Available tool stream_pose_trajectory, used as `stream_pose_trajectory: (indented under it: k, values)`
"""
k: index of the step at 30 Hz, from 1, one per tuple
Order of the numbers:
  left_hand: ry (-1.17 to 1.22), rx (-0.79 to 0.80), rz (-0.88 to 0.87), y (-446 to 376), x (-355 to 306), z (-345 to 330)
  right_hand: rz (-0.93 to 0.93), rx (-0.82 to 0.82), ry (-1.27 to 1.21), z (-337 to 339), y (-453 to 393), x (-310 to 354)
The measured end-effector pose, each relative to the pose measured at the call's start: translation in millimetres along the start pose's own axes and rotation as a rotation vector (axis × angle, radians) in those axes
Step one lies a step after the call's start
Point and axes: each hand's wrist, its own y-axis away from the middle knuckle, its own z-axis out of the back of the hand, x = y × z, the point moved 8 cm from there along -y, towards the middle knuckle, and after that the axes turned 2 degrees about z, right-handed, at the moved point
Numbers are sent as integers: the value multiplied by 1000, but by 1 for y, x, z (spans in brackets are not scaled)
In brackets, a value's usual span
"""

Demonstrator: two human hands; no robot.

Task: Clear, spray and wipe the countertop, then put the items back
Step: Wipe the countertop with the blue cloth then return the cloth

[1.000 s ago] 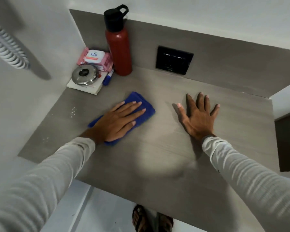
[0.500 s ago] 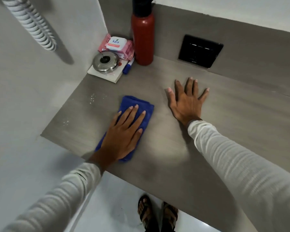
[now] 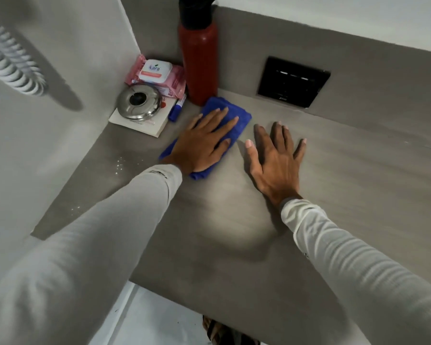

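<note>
A folded blue cloth (image 3: 237, 113) lies on the grey countertop (image 3: 358, 190), its far corner right beside the red bottle (image 3: 199, 58). My left hand (image 3: 204, 143) presses flat on the cloth with straight fingers. To its right, my right hand (image 3: 275, 160) lies palm down on the bare counter with fingers spread. In the back left corner sit a pink wipes pack (image 3: 157, 73), a round steel lidded container (image 3: 138, 102) on a white book (image 3: 144, 127), and a blue marker (image 3: 176, 109).
A black switch panel (image 3: 292, 82) is set in the backsplash behind the counter. White specks (image 3: 120, 165) dot the counter near the left wall. A white ribbed hose (image 3: 8, 61) hangs at far left. A sandalled foot (image 3: 222, 332) shows below the counter's front edge.
My left hand has slid the blue cloth away from me, up to the red bottle's base. My right hand stays flat on the counter. The camera view has shifted.
</note>
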Motion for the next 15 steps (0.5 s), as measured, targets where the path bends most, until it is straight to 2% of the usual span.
stream_pose_trajectory:
  k: [7, 10, 13, 15]
  values:
    - [100, -62, 601, 52, -16, -2, 20, 16, -4, 1, 0, 4]
    - [118, -112, 763, 101, -31, 2, 32, 61, 77, -3, 0, 7]
    - [71, -114, 722, 155, -51, 8, 36, 131, 177, -9, -2, 9]
    - [24, -48, 537, 186, -57, 9, 48, 170, 216, -11, -3, 11]
